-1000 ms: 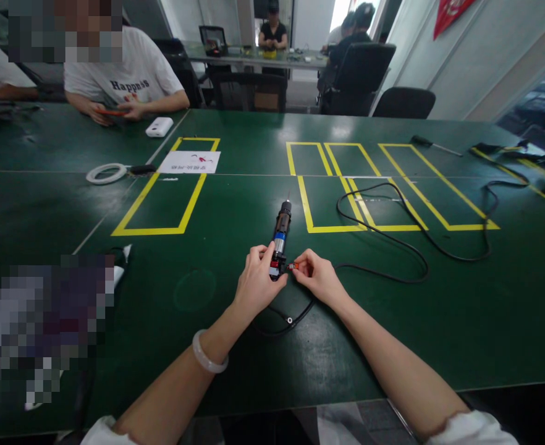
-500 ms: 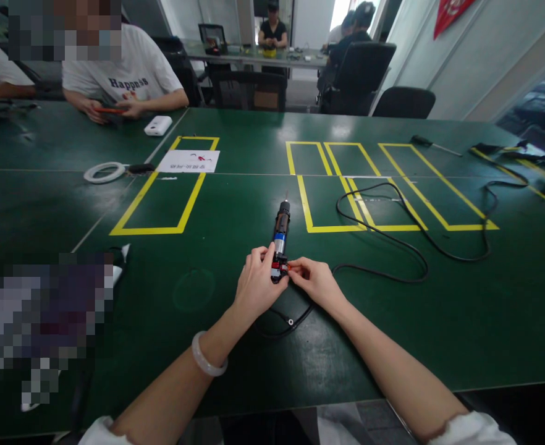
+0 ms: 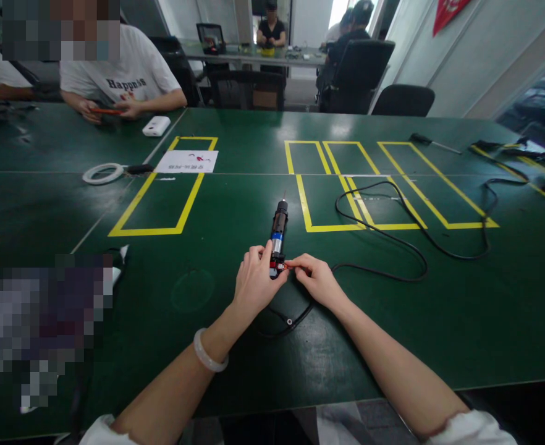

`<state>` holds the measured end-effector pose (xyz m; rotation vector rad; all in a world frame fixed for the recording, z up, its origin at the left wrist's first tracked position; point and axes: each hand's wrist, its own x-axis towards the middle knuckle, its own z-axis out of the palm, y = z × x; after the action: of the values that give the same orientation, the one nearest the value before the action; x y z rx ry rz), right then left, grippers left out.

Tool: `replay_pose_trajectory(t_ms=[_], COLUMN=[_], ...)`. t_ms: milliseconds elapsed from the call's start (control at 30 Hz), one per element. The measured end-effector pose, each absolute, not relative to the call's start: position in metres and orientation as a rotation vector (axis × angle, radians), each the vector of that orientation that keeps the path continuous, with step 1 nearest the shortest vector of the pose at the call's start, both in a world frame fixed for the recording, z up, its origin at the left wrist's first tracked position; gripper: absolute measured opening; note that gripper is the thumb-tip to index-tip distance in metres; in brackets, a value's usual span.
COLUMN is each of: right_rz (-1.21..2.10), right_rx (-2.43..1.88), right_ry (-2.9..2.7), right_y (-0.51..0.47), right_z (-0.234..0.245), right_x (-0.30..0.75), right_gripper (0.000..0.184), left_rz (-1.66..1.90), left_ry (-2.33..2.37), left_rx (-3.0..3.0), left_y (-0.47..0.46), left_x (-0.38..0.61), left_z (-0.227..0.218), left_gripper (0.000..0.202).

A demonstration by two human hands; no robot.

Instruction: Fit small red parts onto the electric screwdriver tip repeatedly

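Note:
An electric screwdriver [image 3: 278, 225], dark with a blue band and a silver section, lies with its thin bit pointing away from me. My left hand [image 3: 257, 278] is closed around its near end from the left, covering part of it. At the right side of that end, my right hand [image 3: 316, 279] pinches a small orange-red piece [image 3: 289, 264] between thumb and finger. The piece touches or meets the tool; its exact kind is too small to make out. A black cable [image 3: 300, 318] with a small ring on it runs beneath and behind my hands.
The cable loops across the green table [image 3: 235, 371] to the right, over yellow tape outlines. Further off lie a long screwdriver [image 3: 439, 146], a paper sheet [image 3: 186, 162], a white cable coil [image 3: 103, 173] and a white box [image 3: 156, 126]. A person [image 3: 126, 74] sits across at the left.
My right fingers have drawn slightly back and up from the tool's end, showing more of the orange-red piece. The tool has tilted or shifted a little left; my left hand keeps its hold.

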<state>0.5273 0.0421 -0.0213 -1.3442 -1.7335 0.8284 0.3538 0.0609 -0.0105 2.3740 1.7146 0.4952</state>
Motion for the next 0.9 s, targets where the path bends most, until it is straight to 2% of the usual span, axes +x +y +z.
replay_pose_trajectory(t_ms=[600,900], right_rz=[0.905,0.856], right_rx=[-1.314,-1.325], right_ry=[-1.634,-1.54], right_y=[0.045,0.045], right_z=[-0.031,-0.026], right_x=[0.532,0.534], right_gripper=[0.03,0.026], left_rz=[0.432,0.228], left_ry=[1.698,1.857], left_rx=[2.461,2.535], left_y=[0.065,0.085], left_x=[0.34,0.288], left_z=[-0.007,0.0], left_gripper=[0.068,0.07])
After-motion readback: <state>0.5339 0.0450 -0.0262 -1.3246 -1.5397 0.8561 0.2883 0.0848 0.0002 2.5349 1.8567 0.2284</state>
